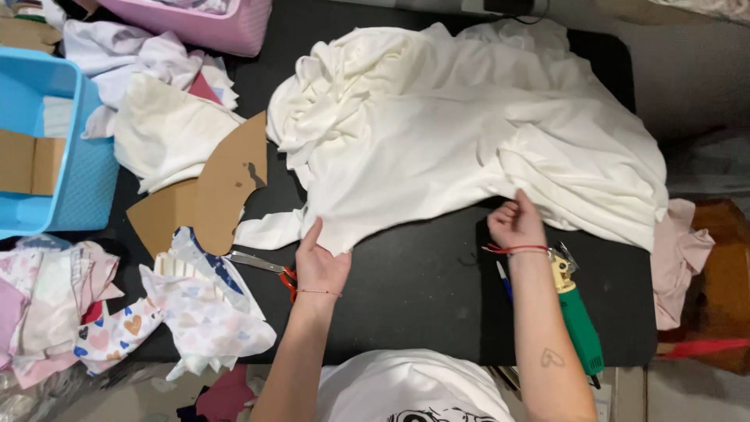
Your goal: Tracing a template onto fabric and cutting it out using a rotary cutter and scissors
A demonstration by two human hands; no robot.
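A large rumpled piece of white fabric (461, 133) covers most of the black table (422, 305). My left hand (319, 262) lies flat with fingers together on the fabric's near lower corner. Near the fabric's right front edge, my right hand (514, 221) pinches the cloth, fingers curled on it. Scissors with orange handles (269, 267) lie just left of my left hand, partly under it. A green and yellow cutting tool (576, 312) rests by my right forearm, with a blue pen (504, 280) beside it.
A brown cardboard pattern piece (207, 199) lies left of the fabric. Heart-printed cloth scraps (195, 312) and pink pieces (47, 305) pile at the left. A blue basket (47, 141) and a pink basket (211, 23) stand at the back left. Pink cloth (678, 258) hangs at the right.
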